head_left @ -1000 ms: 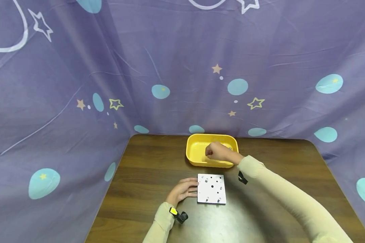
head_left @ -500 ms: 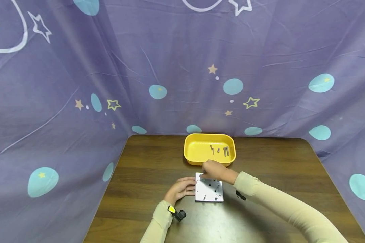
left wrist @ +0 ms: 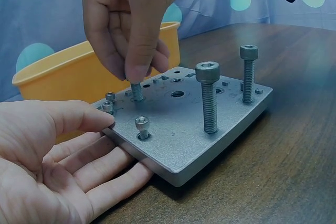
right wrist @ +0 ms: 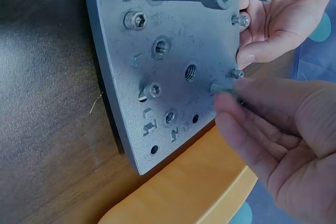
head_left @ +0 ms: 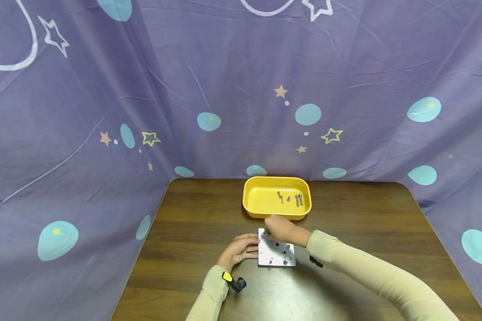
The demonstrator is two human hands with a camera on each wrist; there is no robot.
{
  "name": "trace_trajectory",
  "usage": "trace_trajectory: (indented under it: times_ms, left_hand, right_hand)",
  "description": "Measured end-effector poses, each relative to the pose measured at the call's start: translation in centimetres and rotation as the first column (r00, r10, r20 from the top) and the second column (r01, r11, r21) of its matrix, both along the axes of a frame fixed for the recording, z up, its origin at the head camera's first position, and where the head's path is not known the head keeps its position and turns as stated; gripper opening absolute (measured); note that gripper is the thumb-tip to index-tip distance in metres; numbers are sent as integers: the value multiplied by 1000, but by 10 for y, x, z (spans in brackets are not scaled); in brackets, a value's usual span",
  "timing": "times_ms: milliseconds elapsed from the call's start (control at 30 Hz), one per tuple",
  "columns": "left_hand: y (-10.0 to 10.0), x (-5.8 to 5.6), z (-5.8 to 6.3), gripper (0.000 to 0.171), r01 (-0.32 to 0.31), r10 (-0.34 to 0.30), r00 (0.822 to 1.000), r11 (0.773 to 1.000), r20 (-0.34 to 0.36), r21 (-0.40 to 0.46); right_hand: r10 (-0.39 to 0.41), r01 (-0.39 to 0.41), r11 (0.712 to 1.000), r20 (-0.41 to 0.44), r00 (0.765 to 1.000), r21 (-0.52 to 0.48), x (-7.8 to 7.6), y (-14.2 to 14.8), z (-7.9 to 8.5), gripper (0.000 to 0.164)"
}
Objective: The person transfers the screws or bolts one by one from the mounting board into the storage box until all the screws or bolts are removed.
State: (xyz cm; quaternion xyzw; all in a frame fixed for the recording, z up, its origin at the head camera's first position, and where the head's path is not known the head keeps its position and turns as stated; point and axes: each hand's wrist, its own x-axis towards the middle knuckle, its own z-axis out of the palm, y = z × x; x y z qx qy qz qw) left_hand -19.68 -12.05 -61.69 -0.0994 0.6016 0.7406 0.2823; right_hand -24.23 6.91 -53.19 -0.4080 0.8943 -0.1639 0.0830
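A grey metal plate (head_left: 267, 252) with threaded holes lies flat on the table. My left hand (head_left: 238, 249) holds its left edge, thumb along the top edge and fingers against the side and underneath. Between thumb and fingertips, my right hand (head_left: 282, 229) pinches a socket head bolt (right wrist: 216, 88), upright with its lower end at a hole near the plate's far left corner; my fingers hide its head. Two tall socket head bolts, one thick (left wrist: 209, 103) and one thinner (left wrist: 248, 74), stand in the plate. Several shorter ones, such as a small bolt (left wrist: 142, 127), stand in other holes.
A yellow tray (head_left: 250, 203) stands just behind the plate, with several loose bolts (head_left: 299, 200) towards its right side. The wooden table (head_left: 209, 214) reaches back to a purple patterned curtain (head_left: 241, 80).
My right hand has come from over the yellow tray down to the far left part of the plate, bringing a bolt. My left hand stays at the plate's edge.
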Motion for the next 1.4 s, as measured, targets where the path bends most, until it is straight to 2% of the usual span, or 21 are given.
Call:
trace_trajectory:
  times_ms: [100,167,267,433,533,667,733,800,933,1133,1300,1400]
  left_hand:
    - [-1,-1,-1,40,-1,1,1000,1000,-2,-3]
    - [-1,-1,-2,40,-2,2,1000,1000,-3,-7]
    - [0,-2,-2,39,-6,6,1000,1000,4,-5]
    - [0,-1,0,41,-6,6,1000,1000,14,-3]
    - [0,-1,-1,41,-1,1,1000,1000,8,-2]
    - [1,-1,-3,40,3,-3,1000,1000,-1,8]
    - [1,-2,-4,41,3,-3,1000,1000,5,13]
    - [0,-2,-6,41,3,-3,1000,1000,5,11]
    - [-1,-3,-9,42,-2,2,1000,1000,6,0]
    - [-1,-4,-9,41,0,0,1000,1000,-2,-1]
    - [-1,-2,-6,42,7,-7,1000,1000,-7,3]
    - [-1,-1,-5,42,10,-10,1000,1000,-11,5]
  right_hand:
    - [54,-54,998,-23,998,12,0,0,-1,24]
    - [74,-74,997,-30,997,10,0,0,-1,19]
    - [22,-22,1000,-11,1000,1,-1,0,-3,13]
    - [-126,125,992,2,992,23,2,-1,-6,33]
    - [-108,108,994,-8,994,26,3,-2,-6,41]
    - [-35,35,999,-22,999,15,5,-4,-5,35]
    - [-47,48,998,-26,999,28,5,-5,-4,27]
    - [-98,100,993,-36,995,63,7,-6,-5,23]
    - [-192,199,972,-69,979,121,9,-7,-8,29]
    - [-148,155,982,-66,987,107,9,-7,-8,29]
    - [-189,197,974,-74,979,116,9,-6,-5,36]
    - [-162,169,979,-66,985,116,8,-6,-6,36]
